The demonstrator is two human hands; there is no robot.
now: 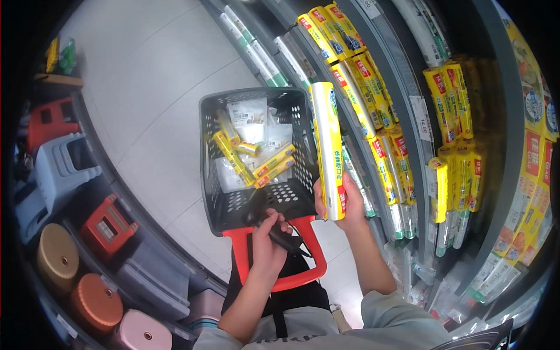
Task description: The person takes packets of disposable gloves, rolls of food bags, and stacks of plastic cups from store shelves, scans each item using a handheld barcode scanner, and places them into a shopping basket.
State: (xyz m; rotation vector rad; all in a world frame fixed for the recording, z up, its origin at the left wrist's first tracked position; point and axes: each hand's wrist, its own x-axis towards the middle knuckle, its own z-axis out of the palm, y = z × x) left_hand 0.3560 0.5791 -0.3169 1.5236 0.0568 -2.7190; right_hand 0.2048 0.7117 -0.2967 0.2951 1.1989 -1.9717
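Observation:
My right hand (345, 201) is closed around the lower end of a yellow-and-white roll of cling film (327, 148), held at a slant beside the basket's right wall. My left hand (271, 232) grips a black handheld device (282, 238) with a cord or strap, just above the red handle. Below lies a black perforated plastic basket (210, 192) with a red handle (321, 267). Inside it are several yellow rolls (232, 157), yellow film boxes (274, 166) and white plastic packets (247, 116).
Shelves at the right carry yellow film rolls (372, 83), white-and-green rolls (262, 65) and hanging packets (450, 288). At the left, shelves hold a blue stool (57, 166), a red stool (107, 227), round lidded containers (98, 302) and clear bins (153, 280). Tiled floor (148, 109) runs between.

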